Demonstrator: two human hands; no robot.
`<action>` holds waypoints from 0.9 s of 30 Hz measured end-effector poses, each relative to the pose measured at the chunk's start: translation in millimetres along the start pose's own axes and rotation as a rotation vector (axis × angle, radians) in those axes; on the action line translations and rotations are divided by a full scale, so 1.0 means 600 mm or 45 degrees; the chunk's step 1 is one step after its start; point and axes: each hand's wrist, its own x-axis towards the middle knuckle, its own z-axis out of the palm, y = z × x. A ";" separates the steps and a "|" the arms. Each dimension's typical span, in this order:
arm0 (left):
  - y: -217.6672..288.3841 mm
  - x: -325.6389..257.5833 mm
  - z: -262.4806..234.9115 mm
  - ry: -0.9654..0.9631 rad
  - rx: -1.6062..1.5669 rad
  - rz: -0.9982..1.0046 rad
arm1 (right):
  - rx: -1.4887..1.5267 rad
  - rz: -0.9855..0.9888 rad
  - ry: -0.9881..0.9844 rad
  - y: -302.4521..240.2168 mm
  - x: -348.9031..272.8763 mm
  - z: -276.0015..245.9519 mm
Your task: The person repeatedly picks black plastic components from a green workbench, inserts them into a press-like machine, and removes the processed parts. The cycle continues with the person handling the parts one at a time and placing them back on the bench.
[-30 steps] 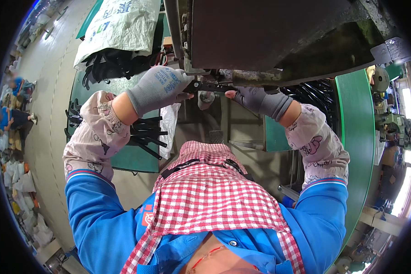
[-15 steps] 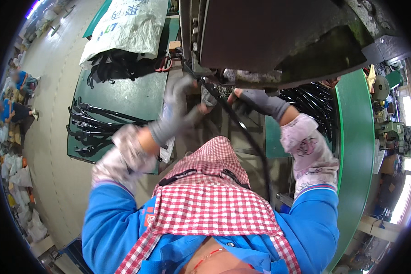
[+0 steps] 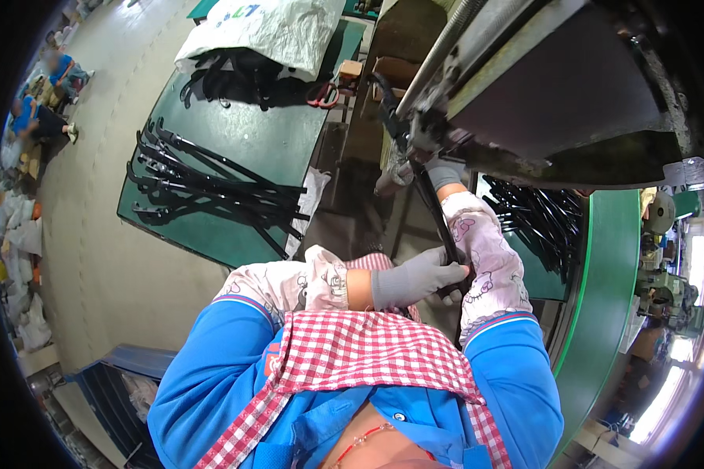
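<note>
A long glossy black rod (image 3: 432, 205) slants from the machine's metal head (image 3: 426, 134) down toward my body. Its far end, with a dark curved fitting (image 3: 383, 94), sticks out beyond the head. My left hand (image 3: 414, 280), in a grey glove with bare fingertips, is closed around the rod's near part, by my right forearm. Just beneath the head, my right hand (image 3: 446, 172), also grey-gloved, sits beside the rod. The machine and the rod hide its fingers, so its grip cannot be made out.
Several black rods with hooked ends (image 3: 211, 184) lie on the green table (image 3: 235, 129) at left. Red-handled scissors (image 3: 323, 95) and a white sack (image 3: 266, 31) over black parts are farther back. More black rods (image 3: 536, 215) lie at right, beside a green surface (image 3: 610, 273). Two people sit far left.
My left hand has come down and right along the rod toward my body. The rod's far end now shows past the machine head. My right hand has moved partly behind the machine.
</note>
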 end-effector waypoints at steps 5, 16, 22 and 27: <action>0.034 -0.055 -0.004 0.057 -0.078 0.114 | -0.141 -0.218 0.525 0.055 0.001 0.061; 0.155 -0.381 -0.451 1.184 0.389 -0.051 | -0.169 -0.321 0.048 0.105 0.008 0.104; 0.261 -0.276 -0.560 1.445 1.509 0.308 | -0.232 -0.212 -0.010 0.104 -0.016 0.078; 0.404 -0.127 -0.710 1.806 1.715 0.172 | -0.265 -0.211 0.068 0.091 0.003 0.076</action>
